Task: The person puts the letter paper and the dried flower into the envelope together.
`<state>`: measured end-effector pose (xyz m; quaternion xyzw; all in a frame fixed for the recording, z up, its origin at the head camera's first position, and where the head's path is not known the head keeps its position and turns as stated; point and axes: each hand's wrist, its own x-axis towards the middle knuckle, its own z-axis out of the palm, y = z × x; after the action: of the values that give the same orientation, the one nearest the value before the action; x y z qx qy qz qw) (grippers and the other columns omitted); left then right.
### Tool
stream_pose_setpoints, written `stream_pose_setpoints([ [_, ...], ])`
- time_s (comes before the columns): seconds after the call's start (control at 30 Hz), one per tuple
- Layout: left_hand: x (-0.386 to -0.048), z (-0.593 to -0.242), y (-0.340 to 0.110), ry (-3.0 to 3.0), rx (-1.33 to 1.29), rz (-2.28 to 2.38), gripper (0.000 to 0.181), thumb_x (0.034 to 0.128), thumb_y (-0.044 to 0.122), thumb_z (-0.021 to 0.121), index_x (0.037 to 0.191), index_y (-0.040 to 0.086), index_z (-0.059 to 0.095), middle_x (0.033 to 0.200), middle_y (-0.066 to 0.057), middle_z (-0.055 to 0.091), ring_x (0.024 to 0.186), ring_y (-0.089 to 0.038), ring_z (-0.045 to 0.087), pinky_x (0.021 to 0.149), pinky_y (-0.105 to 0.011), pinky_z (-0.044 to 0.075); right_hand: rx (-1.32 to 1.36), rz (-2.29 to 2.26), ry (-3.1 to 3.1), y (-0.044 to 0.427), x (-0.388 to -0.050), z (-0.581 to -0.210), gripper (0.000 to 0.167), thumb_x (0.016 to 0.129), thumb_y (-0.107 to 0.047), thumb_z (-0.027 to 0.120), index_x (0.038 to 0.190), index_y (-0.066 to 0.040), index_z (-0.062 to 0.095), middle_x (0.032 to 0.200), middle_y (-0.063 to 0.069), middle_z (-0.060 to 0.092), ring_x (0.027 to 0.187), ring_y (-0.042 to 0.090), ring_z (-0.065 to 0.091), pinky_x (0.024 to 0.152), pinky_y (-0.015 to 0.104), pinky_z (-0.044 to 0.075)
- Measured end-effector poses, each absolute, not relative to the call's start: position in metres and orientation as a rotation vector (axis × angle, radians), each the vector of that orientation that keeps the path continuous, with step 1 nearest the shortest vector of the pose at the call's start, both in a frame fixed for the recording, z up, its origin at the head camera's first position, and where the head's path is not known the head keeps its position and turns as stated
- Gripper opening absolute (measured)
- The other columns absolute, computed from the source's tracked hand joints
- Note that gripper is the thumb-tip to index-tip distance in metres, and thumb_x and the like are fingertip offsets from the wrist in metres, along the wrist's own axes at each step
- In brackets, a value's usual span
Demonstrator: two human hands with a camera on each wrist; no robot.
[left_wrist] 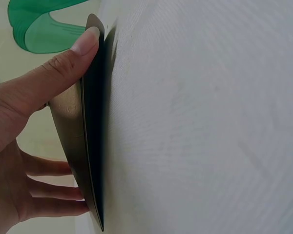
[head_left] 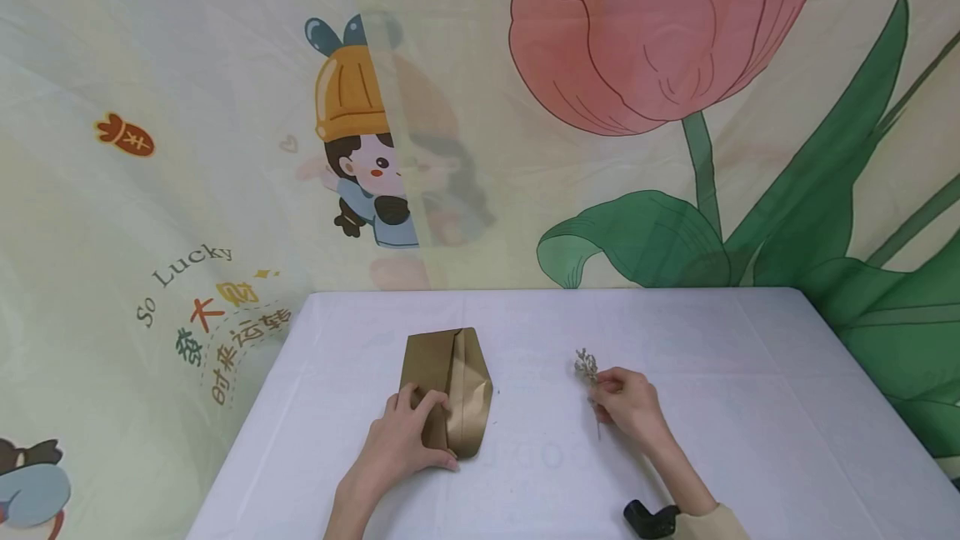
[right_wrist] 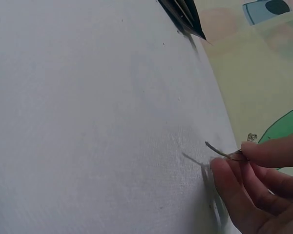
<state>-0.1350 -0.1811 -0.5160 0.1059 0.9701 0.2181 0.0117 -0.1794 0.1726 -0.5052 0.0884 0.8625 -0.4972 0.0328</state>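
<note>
A gold paper envelope [head_left: 429, 357] sits at the left middle of the white table, its flap [head_left: 474, 407] unfolded toward the right. My left hand [head_left: 397, 436] grips it, thumb at the near edge and fingers on its upper face. In the left wrist view the envelope [left_wrist: 68, 119] stands slightly off the cloth, its dark opening facing the camera. To the right, my right hand [head_left: 633, 411] pinches a small dried flower sprig [head_left: 585, 363] between thumb and fingers, above the table. Its thin stem [right_wrist: 216, 149] pokes out past the fingertips in the right wrist view.
White cloth covers the table [head_left: 540, 482]. A printed curtain [head_left: 465, 107] with a tulip and cartoon figures hangs behind its far edge. A black curved object [head_left: 649, 519] shows by the right sleeve [head_left: 712, 526]. Tiny dark crumbs [right_wrist: 178, 99] dot the cloth.
</note>
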Motion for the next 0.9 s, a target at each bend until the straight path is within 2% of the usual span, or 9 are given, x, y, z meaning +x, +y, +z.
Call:
stream_pose_setpoints([
  [0.2,-0.136,-0.516,-0.182,3.023,0.329,0.687,0.08,0.0578,0.061,0.091,0.123,0.034,0.055,0.148,-0.031,0.043,0.128,-0.051,0.05,0.073,-0.061,0.053,0.23,-1.584,2.6,0.167,-0.177,-0.505,0.027,0.091,0.002,0.07,0.116,0.012,0.064,0.089,0.015,0.069,0.059,0.017,0.068,0.057,0.03,0.059],
  [0.9,-0.136,-0.518,-0.182,3.017,0.313,0.688,0.082,0.0575,0.063,0.091,0.125,0.032,0.055,0.148,-0.031,0.043,0.129,-0.052,0.049,0.073,-0.061,0.053,0.206,-1.653,2.515,0.145,-0.18,-0.501,0.024,0.088,0.002,0.072,0.111,0.008,0.067,0.084,0.012,0.067,0.063,0.019,0.068,0.058,0.033,0.059],
])
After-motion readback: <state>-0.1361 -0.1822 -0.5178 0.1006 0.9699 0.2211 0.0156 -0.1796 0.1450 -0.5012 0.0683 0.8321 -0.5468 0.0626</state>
